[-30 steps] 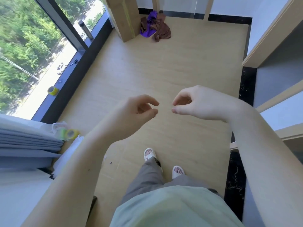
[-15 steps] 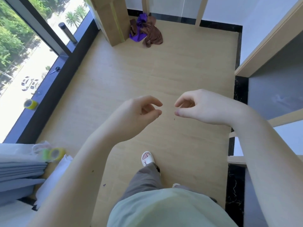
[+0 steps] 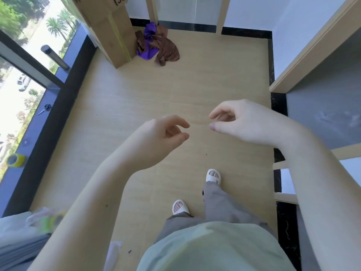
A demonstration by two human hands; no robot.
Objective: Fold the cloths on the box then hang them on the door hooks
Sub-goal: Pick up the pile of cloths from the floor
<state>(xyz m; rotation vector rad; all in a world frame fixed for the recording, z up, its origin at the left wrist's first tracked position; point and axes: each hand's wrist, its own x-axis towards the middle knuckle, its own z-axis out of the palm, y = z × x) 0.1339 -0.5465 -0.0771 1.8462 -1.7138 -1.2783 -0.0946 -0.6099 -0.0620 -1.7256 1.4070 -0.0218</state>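
Both the left hand [image 3: 156, 137] and the right hand [image 3: 240, 122] hang loosely curled and hold nothing. The purple and brown cloths [image 3: 158, 45] lie crumpled on the floor just beside the cardboard box [image 3: 109, 30]. Best to walk up to the box, crouch, and lift one cloth by its edge so the two do not tangle.

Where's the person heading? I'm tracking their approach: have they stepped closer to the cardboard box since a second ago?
Yes. The cardboard box and the cloths beside it sit nearer and larger, and the right foot is now forward on the floor.

Bare floor [image 3: 195, 85] lies open up to the cloths [image 3: 156, 45], cardboard box [image 3: 111, 30] flanking left.
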